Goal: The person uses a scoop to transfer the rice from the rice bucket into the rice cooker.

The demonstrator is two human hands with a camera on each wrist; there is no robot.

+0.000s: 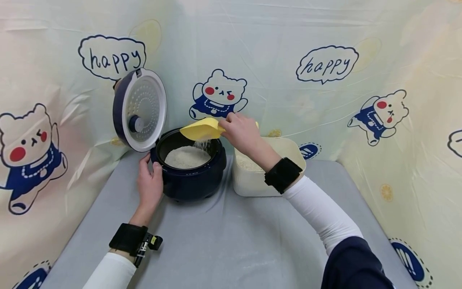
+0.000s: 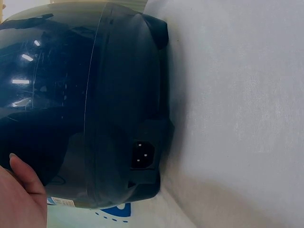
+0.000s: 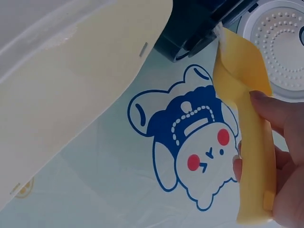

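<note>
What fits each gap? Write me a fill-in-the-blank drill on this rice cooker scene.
1. The right hand tips a ____ scoop over the pot.
2. The left hand rests on the dark blue rice ____.
3. The cooker's lid stands ____.
4. The cream container sits on the cooker's ____ side.

Missing words: yellow; cooker; open; right
</note>
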